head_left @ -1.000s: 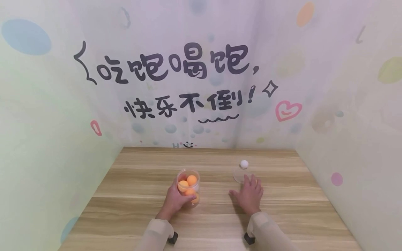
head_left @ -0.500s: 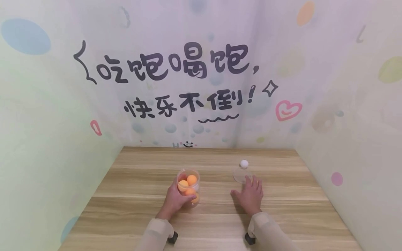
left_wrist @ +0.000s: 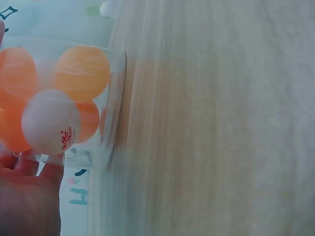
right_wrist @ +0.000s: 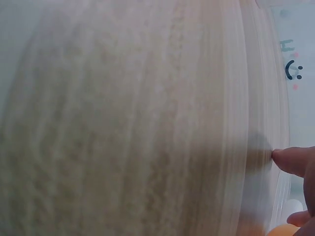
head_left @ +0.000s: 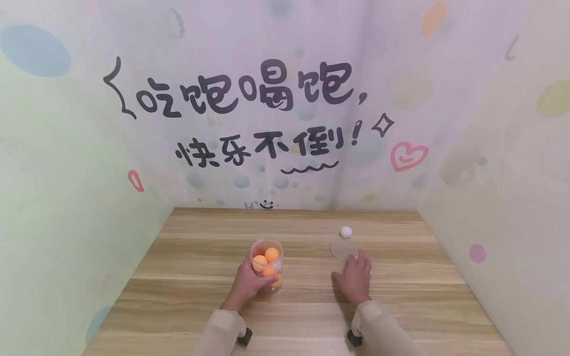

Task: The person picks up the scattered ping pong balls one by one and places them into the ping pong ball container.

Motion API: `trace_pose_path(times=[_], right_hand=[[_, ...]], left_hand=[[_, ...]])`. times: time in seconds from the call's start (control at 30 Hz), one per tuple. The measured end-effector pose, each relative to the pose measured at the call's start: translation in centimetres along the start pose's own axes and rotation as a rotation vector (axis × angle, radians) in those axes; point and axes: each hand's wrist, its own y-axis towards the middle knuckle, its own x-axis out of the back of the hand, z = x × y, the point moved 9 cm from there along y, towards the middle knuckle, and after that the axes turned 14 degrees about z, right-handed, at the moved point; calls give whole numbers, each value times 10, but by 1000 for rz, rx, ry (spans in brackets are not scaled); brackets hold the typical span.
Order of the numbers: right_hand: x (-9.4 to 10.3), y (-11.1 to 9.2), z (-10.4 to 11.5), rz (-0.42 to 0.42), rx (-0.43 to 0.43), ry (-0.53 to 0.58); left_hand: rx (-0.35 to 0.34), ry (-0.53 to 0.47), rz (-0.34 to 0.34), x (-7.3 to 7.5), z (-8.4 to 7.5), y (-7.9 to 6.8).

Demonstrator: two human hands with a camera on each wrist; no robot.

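A clear plastic tub [head_left: 279, 249] stands upright on the table, filled with orange table tennis balls [head_left: 272, 255] and at least one white one; red print shows on the white table tennis ball [left_wrist: 51, 123] in the left wrist view. My left hand [head_left: 249, 282] grips the tub from its left side. Over to the right, my right hand [head_left: 355, 281] lies low over the table, thumb spread and fingers bent over a loose orange ball [right_wrist: 283, 230], mostly hidden in the head view. Just beyond the fingers is a clear round disc, like a lid [head_left: 342, 248].
A loose white ball [head_left: 346, 232] sits behind the disc. The wooden table [head_left: 200, 227] meets a printed back wall [head_left: 276, 188] and side walls at left and right. Bare wood lies between the two hands.
My right thumb has drawn in toward the fingers, and the hand has shifted slightly, with orange now showing at the fingertips. The left hand and tub have stayed in place.
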Motion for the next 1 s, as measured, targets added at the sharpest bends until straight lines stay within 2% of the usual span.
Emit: trace_pose_path(times=[0.2,0.43,0.6,0.77,1.0], right_hand=[[0,-1,3,9,8,5],[2,-2,3,-37,32,44],[2,-2,3,-37,27,62],[0,-3,4,-35,20,64],[3,-6,7,-66,58,88]], left_hand=[[-4,16,3,0,0,0],[-6,20,-4,0,0,0],[-20,40,-9,0,-1,0],[3,28,-9,0,0,0],[10,25,-7,0,2,1]])
